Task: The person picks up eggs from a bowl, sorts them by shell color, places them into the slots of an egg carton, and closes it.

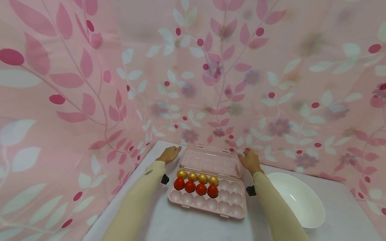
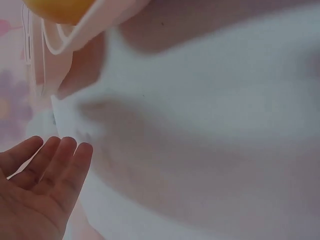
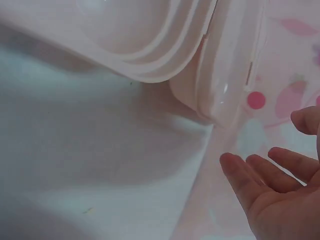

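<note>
A pink plastic egg box (image 1: 208, 207) lies on the table, its lid (image 1: 211, 161) swung back toward the curtain. Several gold eggs (image 1: 192, 176) fill part of its back row, and several red eggs (image 1: 190, 186) sit in the middle row. Front cups and those at the right end hold nothing. My left hand (image 1: 169, 154) is beside the lid's left end; in the left wrist view its fingers are extended, apart from the box. At the lid's right end is my right hand (image 1: 251, 161); the right wrist view shows loosely bent fingers holding nothing.
A white oval bowl (image 1: 298, 197) stands on the table (image 1: 169, 224) to the right, partly behind my right sleeve. Pink floral cloth (image 1: 211, 83) rises behind the table and along its left side.
</note>
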A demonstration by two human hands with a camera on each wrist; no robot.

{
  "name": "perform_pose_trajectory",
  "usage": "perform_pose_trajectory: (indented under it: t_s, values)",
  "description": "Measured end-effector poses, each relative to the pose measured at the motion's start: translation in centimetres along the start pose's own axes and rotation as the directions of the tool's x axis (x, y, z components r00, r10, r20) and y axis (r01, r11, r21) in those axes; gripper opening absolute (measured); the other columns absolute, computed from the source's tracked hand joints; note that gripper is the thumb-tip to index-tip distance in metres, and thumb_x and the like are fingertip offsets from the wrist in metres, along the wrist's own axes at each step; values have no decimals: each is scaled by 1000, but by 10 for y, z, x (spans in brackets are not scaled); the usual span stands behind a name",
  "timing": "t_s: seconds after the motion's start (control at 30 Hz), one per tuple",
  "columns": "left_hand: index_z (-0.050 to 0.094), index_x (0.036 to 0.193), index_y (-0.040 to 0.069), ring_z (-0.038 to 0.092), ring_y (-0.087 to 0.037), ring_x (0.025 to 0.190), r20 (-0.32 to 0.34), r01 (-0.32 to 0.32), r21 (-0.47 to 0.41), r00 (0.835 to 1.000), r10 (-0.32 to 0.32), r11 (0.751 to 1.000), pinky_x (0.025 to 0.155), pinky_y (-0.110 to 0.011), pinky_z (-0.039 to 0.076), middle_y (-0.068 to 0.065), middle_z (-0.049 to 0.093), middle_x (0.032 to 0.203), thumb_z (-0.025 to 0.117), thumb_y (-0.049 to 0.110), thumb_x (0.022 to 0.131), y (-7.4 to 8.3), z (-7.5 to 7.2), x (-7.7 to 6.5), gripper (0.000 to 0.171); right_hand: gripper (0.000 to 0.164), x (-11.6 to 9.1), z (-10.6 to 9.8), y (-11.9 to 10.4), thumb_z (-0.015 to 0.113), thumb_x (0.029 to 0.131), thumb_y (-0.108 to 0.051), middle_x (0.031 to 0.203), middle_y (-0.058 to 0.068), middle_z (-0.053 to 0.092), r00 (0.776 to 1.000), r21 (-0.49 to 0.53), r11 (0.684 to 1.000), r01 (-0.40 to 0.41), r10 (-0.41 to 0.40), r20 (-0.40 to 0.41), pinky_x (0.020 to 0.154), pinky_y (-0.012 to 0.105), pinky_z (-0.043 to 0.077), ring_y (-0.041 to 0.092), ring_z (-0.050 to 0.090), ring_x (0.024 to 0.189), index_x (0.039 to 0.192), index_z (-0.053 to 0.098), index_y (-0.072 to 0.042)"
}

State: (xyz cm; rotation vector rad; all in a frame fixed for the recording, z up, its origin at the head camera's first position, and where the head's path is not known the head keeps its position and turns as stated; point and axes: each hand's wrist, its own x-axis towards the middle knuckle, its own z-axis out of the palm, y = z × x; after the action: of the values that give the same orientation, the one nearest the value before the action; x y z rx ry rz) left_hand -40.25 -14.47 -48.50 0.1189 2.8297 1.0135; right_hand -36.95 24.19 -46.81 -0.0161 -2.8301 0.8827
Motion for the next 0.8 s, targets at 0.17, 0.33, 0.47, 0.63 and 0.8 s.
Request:
perform_pose_trajectory:
  t_s: [0.17,0.33,0.47,0.63,0.8]
  values:
    - [48,137,-6,64,-32,97,20,42,-22,999,-42,999,88,-43,53,-24,55,132,31,46,104,8,2,5,63,52,4,2,8,51,95,-28,124,34,56,986,46,989,-143,139,88,91,52,52,49,58,108,120,58,17]
    - [52,132,-6,62,-23,72,25,83,-53,996,-82,995,70,-34,53,-24,58,126,30,46,104,9,6,9,63,59,3,4,6,51,96,-32,123,35,54,937,218,922,-321,276,214,75,41,60,40,66,95,127,49,18]
    - [60,109,-7,59,-23,73,53,153,-185,988,-145,971,75,-35,51,-20,64,97,32,46,104,6,9,13,60,62,-1,5,4,55,95,-33,120,31,55,910,275,881,-385,311,275,78,42,59,38,67,94,129,44,18]
    - [60,106,-11,64,-24,84,93,184,-384,983,-161,905,84,-37,55,-17,65,91,34,43,104,6,15,13,60,59,-3,6,5,56,95,-32,114,28,56,905,294,872,-391,306,295,81,44,58,37,67,90,126,46,17]
    - [62,113,-11,64,-25,89,92,180,-414,984,-156,892,87,-37,55,-19,66,100,32,46,104,10,21,12,65,61,-3,14,10,58,92,-31,121,31,52,918,287,885,-366,293,267,75,40,60,37,63,98,124,47,19]
